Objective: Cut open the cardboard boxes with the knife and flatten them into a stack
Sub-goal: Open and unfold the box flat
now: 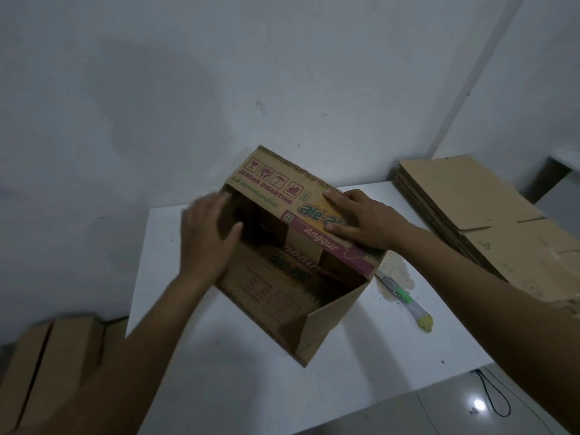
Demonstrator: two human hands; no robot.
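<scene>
The cardboard box [282, 287] lies on its side near the middle of the white desk [238, 387], its open end turned up toward the camera so the hollow inside shows. That suggests the ends are already cut free and the shell is ready to be collapsed. The right hand [357, 222] lies flat on the printed upper panel with fingers spread and gripping nothing, probably to push that face down. The left hand [207, 237] is against the box's left wall at the opening, thumb reaching inward. Its fingers look mostly straight (motion blur hides the detail), seemingly steadying that side so the box folds along its creases instead of sliding. The knife [405, 301], with its green and yellow handle, rests on the desk just right of the box, out of both hands since this step needs no blade. The flattened stack [477, 215] waits at the desk's far right, handy for adding this one. More brown cartons [53, 356] stand low on the left.
</scene>
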